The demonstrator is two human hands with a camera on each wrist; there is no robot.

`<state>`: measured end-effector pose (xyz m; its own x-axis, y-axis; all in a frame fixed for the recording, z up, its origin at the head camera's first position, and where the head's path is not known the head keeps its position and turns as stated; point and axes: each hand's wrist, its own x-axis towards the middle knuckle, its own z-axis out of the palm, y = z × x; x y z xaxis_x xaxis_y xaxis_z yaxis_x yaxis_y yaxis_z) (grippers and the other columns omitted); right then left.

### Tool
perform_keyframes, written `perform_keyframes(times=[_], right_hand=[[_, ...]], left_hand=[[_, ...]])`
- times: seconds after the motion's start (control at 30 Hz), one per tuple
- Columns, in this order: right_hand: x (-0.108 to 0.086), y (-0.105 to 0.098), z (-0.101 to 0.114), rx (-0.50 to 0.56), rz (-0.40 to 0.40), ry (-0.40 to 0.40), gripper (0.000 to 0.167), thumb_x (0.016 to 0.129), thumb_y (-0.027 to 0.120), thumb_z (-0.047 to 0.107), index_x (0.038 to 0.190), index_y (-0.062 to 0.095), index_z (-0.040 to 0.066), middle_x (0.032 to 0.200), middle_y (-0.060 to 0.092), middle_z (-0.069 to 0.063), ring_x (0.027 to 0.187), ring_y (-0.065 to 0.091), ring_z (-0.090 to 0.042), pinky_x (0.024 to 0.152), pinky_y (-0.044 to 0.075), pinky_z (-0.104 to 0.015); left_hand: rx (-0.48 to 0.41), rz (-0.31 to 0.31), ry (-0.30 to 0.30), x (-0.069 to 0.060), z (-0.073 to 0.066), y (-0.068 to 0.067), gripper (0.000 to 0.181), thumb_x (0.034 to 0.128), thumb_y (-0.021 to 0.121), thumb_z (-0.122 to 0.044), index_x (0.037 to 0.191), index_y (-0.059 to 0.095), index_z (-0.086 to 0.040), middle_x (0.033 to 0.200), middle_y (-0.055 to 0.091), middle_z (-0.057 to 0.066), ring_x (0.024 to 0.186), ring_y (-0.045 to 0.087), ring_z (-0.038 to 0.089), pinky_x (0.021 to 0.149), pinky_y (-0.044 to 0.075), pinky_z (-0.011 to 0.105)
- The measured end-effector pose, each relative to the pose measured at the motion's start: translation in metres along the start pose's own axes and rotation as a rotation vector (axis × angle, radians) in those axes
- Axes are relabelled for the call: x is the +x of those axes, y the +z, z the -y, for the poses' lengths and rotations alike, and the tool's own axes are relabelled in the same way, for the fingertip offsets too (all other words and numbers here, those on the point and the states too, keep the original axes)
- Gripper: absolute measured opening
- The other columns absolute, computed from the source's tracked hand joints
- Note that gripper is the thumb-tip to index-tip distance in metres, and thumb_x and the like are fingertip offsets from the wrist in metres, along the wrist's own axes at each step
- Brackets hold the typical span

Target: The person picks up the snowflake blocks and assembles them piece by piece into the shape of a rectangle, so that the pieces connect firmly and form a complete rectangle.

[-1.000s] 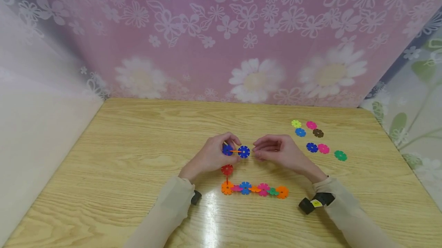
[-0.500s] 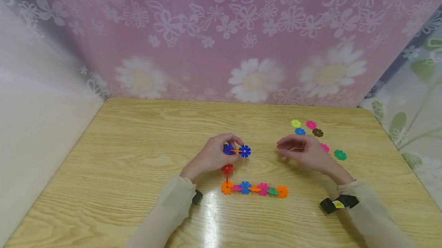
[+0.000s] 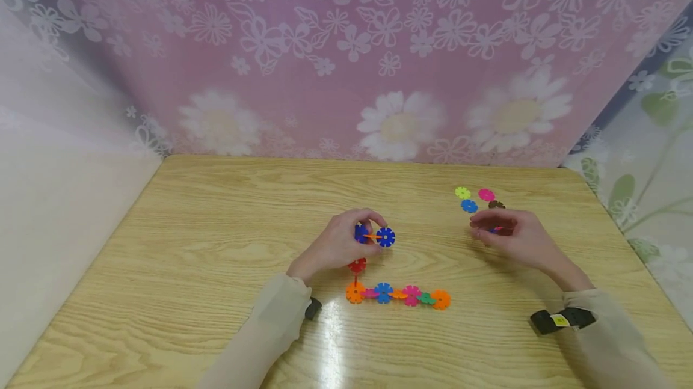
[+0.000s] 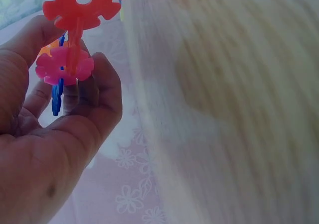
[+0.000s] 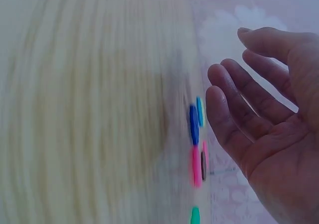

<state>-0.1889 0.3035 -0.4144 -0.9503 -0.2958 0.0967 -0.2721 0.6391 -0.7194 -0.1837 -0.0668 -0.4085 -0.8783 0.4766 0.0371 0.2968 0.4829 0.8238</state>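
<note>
My left hand [image 3: 341, 241] pinches a chain of notched plastic snowflake discs near its upper end. A dark blue disc [image 3: 385, 237] sticks out past the fingertips, joined by an orange one. Below the hand the chain runs through a red disc [image 3: 357, 266] to an orange corner disc [image 3: 355, 293], then right in several colours. In the left wrist view a red disc [image 4: 94, 10] and a pink disc [image 4: 50, 69] show near the fingers. My right hand [image 3: 517, 238] hovers, fingers loosely bent and holding nothing, over a loose dark blue disc [image 5: 194, 124] and a pink disc [image 5: 196, 167].
Behind the right hand lie a yellow disc [image 3: 462, 193], another pink disc [image 3: 486, 195], a light blue disc [image 3: 469, 206] and a partly covered brown disc [image 3: 496, 204]. A green disc [image 5: 195, 215] shows in the right wrist view. A flowered curtain [image 3: 303, 76] borders the wooden table [image 3: 227, 208].
My right hand has moved right, away from the chain, and now covers much of the loose dark blue and pink discs. The left hand keeps its grip and has shifted very slightly right.
</note>
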Motion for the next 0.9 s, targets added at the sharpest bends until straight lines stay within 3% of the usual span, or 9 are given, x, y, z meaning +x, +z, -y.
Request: perform_keyframes(times=[0.17, 0.47, 0.73, 0.9], right_hand=[[-0.003, -0.010, -0.009, -0.073, -0.032, 0.041, 0.028, 0.093, 0.077, 0.024, 0.117, 0.073, 0.010, 0.105, 0.077, -0.006, 0.088, 0.067, 0.007, 0.073, 0.054, -0.014], [-0.007, -0.020, -0.025, -0.206, -0.049, 0.022, 0.028, 0.090, 0.081, 0.026, 0.113, 0.075, 0.011, 0.103, 0.077, -0.010, 0.086, 0.061, 0.011, 0.070, 0.054, -0.014], [-0.002, -0.027, -0.035, -0.371, -0.063, -0.088, 0.032, 0.083, 0.086, 0.024, 0.110, 0.077, 0.012, 0.103, 0.077, -0.009, 0.084, 0.067, -0.008, 0.065, 0.053, -0.021], [0.002, -0.028, -0.038, -0.463, -0.052, -0.102, 0.038, 0.078, 0.089, 0.031, 0.110, 0.078, 0.014, 0.109, 0.076, -0.012, 0.084, 0.066, -0.018, 0.067, 0.049, -0.029]], left_hand=[[0.001, -0.008, -0.007, 0.002, -0.001, 0.000, 0.033, 0.0867, 0.082, -0.019, 0.115, 0.067, -0.024, 0.096, 0.058, -0.002, 0.080, 0.050, 0.016, 0.069, 0.039, 0.025], [-0.024, -0.015, -0.014, 0.004, -0.002, 0.002, 0.034, 0.0858, 0.083, -0.018, 0.115, 0.065, -0.022, 0.105, 0.064, -0.002, 0.088, 0.058, 0.013, 0.074, 0.047, 0.025], [-0.061, -0.005, -0.002, 0.005, -0.002, 0.002, 0.033, 0.0868, 0.082, -0.017, 0.113, 0.063, -0.019, 0.109, 0.069, -0.001, 0.095, 0.064, 0.011, 0.081, 0.051, 0.024], [-0.066, 0.001, 0.005, 0.005, -0.003, 0.001, 0.035, 0.0867, 0.082, -0.016, 0.115, 0.062, -0.019, 0.108, 0.069, 0.001, 0.092, 0.064, 0.011, 0.078, 0.051, 0.023]])
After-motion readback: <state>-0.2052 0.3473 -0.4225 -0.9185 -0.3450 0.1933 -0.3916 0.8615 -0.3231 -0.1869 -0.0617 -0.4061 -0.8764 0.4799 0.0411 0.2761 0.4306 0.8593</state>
